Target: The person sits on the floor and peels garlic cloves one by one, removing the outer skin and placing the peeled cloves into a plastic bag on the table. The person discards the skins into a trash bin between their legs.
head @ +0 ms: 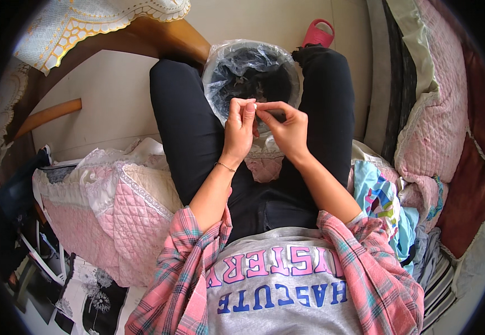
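Observation:
Both hands meet over the near rim of a round bin [296, 86] lined with a clear plastic bag, which stands between my knees. My left hand [239, 125] pinches a tiny white piece [255, 106] between thumb and index finger. From the other side my right hand [286, 127] brings its thumb and index fingertips up against the same piece. What the piece is cannot be told. Dark, unclear bits lie inside the bin.
A wooden table with a lace-edged cloth [87, 29] stands at upper left. Pink quilted covers [137, 217] drape the seat at left, with more quilting [439, 83] at right. Colourful clothes [383, 201] lie by my right side. A pink slipper [318, 33] is on the floor beyond.

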The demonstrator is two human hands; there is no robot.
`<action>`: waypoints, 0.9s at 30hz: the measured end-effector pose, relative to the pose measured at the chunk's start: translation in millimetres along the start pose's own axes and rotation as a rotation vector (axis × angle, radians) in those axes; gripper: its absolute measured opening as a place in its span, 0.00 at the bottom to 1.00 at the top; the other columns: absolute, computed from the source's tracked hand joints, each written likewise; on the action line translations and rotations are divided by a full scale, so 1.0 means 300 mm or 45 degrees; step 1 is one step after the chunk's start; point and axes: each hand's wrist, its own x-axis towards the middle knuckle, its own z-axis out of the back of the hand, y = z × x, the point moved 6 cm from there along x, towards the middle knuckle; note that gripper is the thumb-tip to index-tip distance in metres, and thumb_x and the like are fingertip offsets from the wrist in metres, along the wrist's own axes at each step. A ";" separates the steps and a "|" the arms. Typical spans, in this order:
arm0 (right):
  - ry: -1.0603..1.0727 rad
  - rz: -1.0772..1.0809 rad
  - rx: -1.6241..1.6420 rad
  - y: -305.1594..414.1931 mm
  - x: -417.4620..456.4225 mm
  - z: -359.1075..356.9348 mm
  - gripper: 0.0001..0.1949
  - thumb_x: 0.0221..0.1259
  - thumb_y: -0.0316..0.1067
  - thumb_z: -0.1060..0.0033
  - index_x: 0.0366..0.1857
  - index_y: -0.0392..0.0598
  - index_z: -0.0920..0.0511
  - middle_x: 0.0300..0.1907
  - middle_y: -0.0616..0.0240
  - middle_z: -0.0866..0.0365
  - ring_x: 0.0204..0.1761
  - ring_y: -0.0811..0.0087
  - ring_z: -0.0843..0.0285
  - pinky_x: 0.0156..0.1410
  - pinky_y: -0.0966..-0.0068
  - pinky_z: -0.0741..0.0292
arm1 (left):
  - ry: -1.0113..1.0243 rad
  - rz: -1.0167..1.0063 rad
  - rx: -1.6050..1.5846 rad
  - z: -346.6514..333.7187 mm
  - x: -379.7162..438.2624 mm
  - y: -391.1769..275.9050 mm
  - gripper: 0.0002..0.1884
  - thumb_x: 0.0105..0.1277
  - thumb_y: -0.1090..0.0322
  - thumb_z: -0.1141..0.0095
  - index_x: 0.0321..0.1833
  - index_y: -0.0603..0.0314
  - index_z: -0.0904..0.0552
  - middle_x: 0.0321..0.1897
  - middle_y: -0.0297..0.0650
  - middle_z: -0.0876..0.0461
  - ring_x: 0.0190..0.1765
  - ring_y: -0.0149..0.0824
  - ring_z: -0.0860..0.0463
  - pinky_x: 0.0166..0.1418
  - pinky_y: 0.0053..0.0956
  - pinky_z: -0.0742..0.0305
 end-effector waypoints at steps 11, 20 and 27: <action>0.020 0.114 -0.226 0.018 -0.019 -0.022 0.06 0.53 0.24 0.40 0.34 0.39 0.21 0.27 0.64 0.17 0.28 0.81 0.21 0.34 0.83 0.25 | -0.045 0.177 -0.224 0.000 0.002 0.028 0.13 0.69 0.56 0.56 0.37 0.59 0.34 0.20 0.32 0.30 0.19 0.20 0.33 0.20 0.16 0.33; 0.279 -0.394 0.299 -0.019 0.065 0.065 0.06 0.50 0.27 0.36 0.30 0.38 0.20 0.27 0.67 0.19 0.29 0.83 0.26 0.35 0.85 0.28 | 0.278 0.195 -0.299 -0.022 -0.013 -0.027 0.14 0.72 0.55 0.63 0.44 0.59 0.30 0.27 0.34 0.30 0.24 0.23 0.32 0.27 0.18 0.29; 0.307 -0.648 0.501 -0.057 0.050 0.061 0.07 0.49 0.30 0.34 0.31 0.41 0.20 0.28 0.66 0.19 0.29 0.78 0.23 0.35 0.82 0.27 | 0.220 0.312 -0.380 -0.027 -0.014 -0.034 0.17 0.70 0.52 0.61 0.46 0.58 0.27 0.32 0.34 0.25 0.29 0.23 0.26 0.30 0.17 0.28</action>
